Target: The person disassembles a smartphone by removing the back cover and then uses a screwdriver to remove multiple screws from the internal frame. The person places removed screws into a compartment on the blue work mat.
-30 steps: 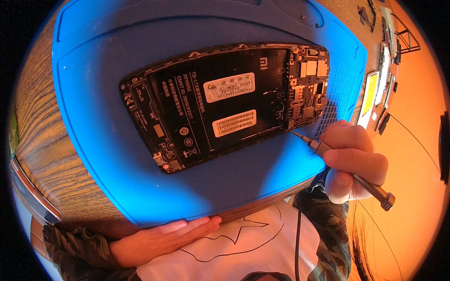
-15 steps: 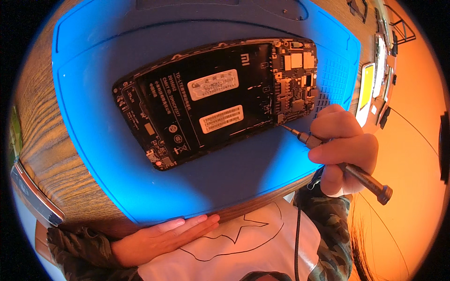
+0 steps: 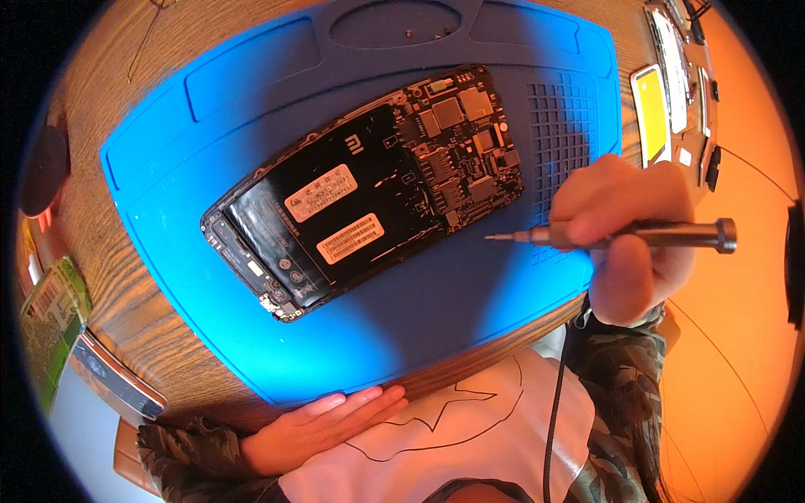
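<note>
An opened phone [image 3: 369, 189] lies on a blue work mat [image 3: 335, 352], its black battery in the middle and bare circuit board at the right end. My right hand [image 3: 633, 226] grips a slim metal precision screwdriver [image 3: 671, 235]. The screwdriver lies almost level, its tip pointing left over the mat, just off the phone's lower right corner and apart from it. Flat against the table's near edge rests my left hand [image 3: 335, 426], fingers stretched out and holding nothing.
A few tiny dark bits, perhaps screws, sit in the mat's oval recess [image 3: 394, 23]. Past the mat's right side lies a yellow-screened device [image 3: 651, 113] beside other flat parts. Another phone [image 3: 117, 373] is at the table's left edge, near a green package [image 3: 59, 310].
My right hand has lifted the screwdriver tip off the phone's lower right edge and tilted the tool closer to level. The view has shifted; my left hand stays at the table edge.
</note>
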A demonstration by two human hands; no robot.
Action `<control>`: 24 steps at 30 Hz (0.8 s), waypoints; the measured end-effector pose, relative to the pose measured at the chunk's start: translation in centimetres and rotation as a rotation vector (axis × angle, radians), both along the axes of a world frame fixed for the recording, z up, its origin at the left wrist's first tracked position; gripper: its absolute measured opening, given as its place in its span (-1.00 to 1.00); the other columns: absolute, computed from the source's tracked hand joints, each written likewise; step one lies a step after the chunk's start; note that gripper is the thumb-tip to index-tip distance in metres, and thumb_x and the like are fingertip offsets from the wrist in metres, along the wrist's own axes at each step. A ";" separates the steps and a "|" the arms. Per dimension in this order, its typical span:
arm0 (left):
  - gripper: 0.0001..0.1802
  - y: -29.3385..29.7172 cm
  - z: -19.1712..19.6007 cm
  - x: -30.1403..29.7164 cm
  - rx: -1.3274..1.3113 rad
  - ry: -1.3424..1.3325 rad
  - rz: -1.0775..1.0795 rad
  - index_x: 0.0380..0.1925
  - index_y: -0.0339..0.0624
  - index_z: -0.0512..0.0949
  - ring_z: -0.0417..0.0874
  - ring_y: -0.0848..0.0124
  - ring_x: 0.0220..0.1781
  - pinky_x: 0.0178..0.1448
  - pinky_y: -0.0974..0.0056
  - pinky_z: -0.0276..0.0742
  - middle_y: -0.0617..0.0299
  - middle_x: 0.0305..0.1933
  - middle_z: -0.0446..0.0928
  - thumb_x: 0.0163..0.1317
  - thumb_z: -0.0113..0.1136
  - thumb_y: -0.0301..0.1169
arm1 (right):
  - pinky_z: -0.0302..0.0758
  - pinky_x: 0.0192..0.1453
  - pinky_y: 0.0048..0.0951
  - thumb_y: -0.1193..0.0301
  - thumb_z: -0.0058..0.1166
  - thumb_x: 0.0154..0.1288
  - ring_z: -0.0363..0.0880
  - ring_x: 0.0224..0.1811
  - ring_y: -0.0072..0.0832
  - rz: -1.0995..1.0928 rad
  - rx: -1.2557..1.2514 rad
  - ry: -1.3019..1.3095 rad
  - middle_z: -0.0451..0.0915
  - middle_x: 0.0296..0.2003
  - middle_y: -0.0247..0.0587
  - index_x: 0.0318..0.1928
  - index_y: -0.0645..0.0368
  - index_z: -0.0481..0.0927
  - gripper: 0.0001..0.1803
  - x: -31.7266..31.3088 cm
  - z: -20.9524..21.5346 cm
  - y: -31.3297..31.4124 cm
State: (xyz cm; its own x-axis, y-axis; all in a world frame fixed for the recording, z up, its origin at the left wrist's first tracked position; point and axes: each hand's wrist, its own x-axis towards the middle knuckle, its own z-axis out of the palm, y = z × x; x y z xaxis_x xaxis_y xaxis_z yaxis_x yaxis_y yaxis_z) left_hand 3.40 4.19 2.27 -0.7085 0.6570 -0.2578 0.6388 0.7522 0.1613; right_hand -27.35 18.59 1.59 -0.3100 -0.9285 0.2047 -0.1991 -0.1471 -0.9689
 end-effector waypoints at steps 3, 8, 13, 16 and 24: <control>-0.41 0.0 0.2 0.0 -0.014 -0.003 -0.016 0.40 0.04 0.02 -0.06 0.34 0.51 0.47 0.15 -0.21 0.29 0.50 -0.08 0.35 -0.34 -0.26 | 0.31 -0.56 -0.62 0.41 -0.07 0.34 0.34 -0.61 -0.60 0.010 0.089 0.097 0.46 -0.50 -0.04 -0.20 0.41 0.37 -0.76 0.4 0.1 -0.3; -0.41 0.1 0.2 -0.1 -0.016 -0.010 -0.016 0.40 0.04 0.03 -0.05 0.32 0.50 0.47 0.16 -0.19 0.29 0.50 -0.07 0.35 -0.33 -0.26 | 0.37 -0.52 -0.62 0.45 -0.09 0.35 0.38 -0.58 -0.58 0.000 0.136 0.139 0.47 -0.49 -0.05 -0.21 0.43 0.37 -0.79 0.8 0.2 -0.7; -0.42 0.1 0.1 -0.2 -0.021 -0.003 -0.020 0.40 0.05 0.04 -0.05 0.32 0.50 0.47 0.15 -0.19 0.29 0.50 -0.07 0.35 -0.32 -0.25 | 0.39 -0.51 -0.60 0.46 -0.10 0.35 0.40 -0.58 -0.56 0.038 0.071 0.189 0.46 -0.50 -0.03 -0.20 0.44 0.36 -0.79 0.5 -0.2 -0.7; -0.42 0.1 0.0 -0.2 -0.020 0.007 -0.023 0.39 0.05 0.04 -0.05 0.33 0.50 0.47 0.15 -0.21 0.29 0.50 -0.06 0.35 -0.32 -0.25 | 0.40 -0.51 -0.59 0.47 -0.11 0.35 0.41 -0.57 -0.54 0.051 0.058 0.147 0.46 -0.50 -0.02 -0.20 0.44 0.35 -0.79 0.4 -0.5 -0.7; -0.41 0.1 0.0 -0.2 -0.021 0.008 -0.017 0.40 0.05 0.02 -0.05 0.34 0.50 0.49 0.14 -0.27 0.31 0.50 -0.07 0.35 -0.33 -0.26 | 0.40 -0.52 -0.58 0.46 -0.03 0.32 0.44 -0.55 -0.52 0.096 0.064 0.201 0.48 -0.48 0.01 -0.19 0.40 0.36 -0.79 0.5 -0.3 -0.6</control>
